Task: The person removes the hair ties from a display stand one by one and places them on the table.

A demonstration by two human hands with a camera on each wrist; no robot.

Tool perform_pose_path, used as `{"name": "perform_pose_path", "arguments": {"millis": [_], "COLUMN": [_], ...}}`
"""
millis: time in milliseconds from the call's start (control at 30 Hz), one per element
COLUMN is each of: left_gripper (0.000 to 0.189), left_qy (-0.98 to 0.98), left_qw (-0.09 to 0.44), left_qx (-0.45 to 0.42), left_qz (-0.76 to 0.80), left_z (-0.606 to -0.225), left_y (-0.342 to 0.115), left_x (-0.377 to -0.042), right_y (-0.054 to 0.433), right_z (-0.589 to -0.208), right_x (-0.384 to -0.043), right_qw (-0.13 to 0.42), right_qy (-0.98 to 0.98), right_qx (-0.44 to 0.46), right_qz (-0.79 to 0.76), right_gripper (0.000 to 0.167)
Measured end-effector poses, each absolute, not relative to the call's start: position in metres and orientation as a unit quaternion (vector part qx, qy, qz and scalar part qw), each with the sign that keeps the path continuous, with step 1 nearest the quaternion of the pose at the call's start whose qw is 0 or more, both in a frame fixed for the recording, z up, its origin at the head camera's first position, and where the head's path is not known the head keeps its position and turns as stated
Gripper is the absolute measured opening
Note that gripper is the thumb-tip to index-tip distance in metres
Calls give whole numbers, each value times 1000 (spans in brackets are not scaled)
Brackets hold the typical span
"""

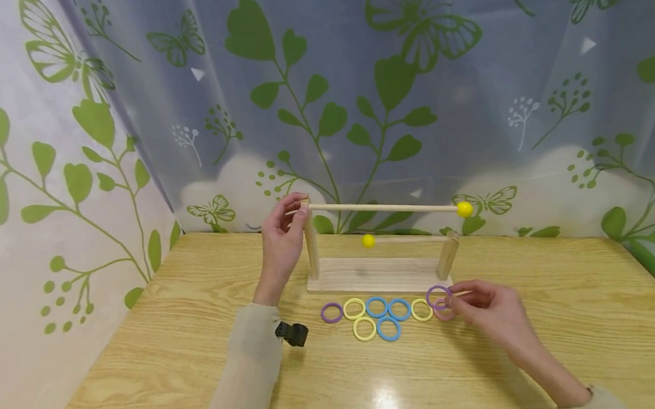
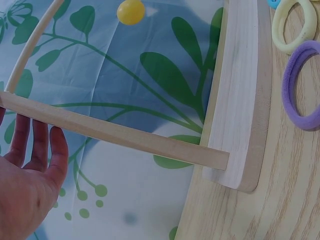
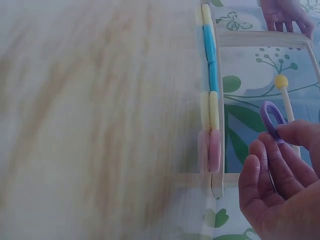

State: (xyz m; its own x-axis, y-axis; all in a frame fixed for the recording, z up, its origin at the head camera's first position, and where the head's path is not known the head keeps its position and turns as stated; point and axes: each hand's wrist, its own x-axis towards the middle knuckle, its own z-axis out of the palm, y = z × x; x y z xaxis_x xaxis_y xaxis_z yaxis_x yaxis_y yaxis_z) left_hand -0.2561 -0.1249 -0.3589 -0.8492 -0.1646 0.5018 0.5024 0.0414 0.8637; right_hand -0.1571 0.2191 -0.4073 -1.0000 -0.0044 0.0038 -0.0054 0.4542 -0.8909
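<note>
A wooden stand point(image 1: 380, 274) has two uprights, a long upper rod point(image 1: 382, 208) and a shorter lower rod point(image 1: 408, 240), each tipped with a yellow ball. My left hand point(image 1: 284, 243) holds the top of the left upright point(image 2: 120, 131), its thumb on the near side. Between thumb and fingertips, my right hand point(image 1: 494, 316) pinches a purple ring point(image 3: 265, 114). That ring is raised in front of the stand's right end, over a pink ring point(image 1: 445, 318) on the table. The upper rod's ball point(image 1: 464, 209) stands apart from both hands.
On the wooden table point(image 1: 147, 359), in front of the base, lie another purple ring point(image 1: 323, 313) and several yellow and blue rings, including a blue ring point(image 1: 389, 339) nearest me. A leaf-patterned curtain point(image 1: 326, 168) hangs behind. My left wrist wears a black device point(image 1: 292, 333).
</note>
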Motion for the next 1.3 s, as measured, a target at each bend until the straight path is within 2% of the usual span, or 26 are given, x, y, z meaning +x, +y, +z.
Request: {"name": "perform_pose_path", "arguments": {"millis": [1300], "left_gripper": [24], "left_qy": [-678], "left_qw": [250], "left_qx": [-126], "left_qz": [-679], "left_z": [-360], "left_y": [-125], "left_x": [-256], "right_y": [195], "right_z": [-416], "right_x": [-152], "right_qw": [-61], "right_qy": [-892], "right_qx": [35], "right_qz": [447], "right_gripper": [21]}}
